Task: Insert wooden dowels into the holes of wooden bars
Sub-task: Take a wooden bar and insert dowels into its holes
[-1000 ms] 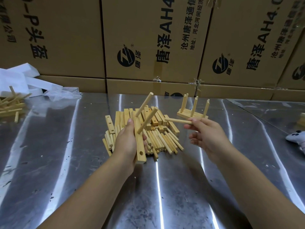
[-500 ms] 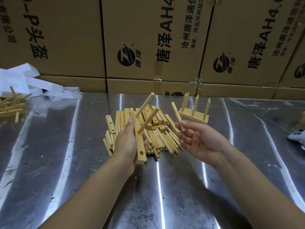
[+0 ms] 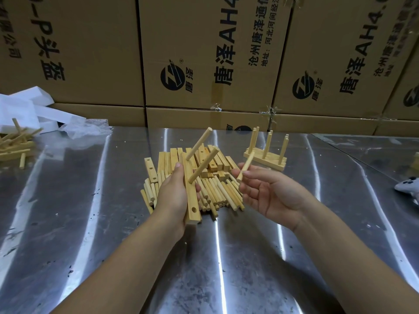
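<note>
Two dowels [image 3: 205,165] already stand in the bar [image 3: 191,200], which the left hand [image 3: 174,193] grips, its long axis toward 12 o'clock. The bar's empty hole [image 3: 194,209] lies at 8 o'clock from the loose dowel [image 3: 246,166], which the right hand [image 3: 272,196] pinches, tilted toward 1 o'clock.

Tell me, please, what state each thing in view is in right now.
Bar: held, two dowels in, end hole empty.
Left hand: grips the bar.
Loose dowel: tilted, not yet inserted.
Right hand: pinches the loose dowel.
Finished piece: standing on the table, dowels up.
Pile: loose bars and dowels, lying flat.
</note>
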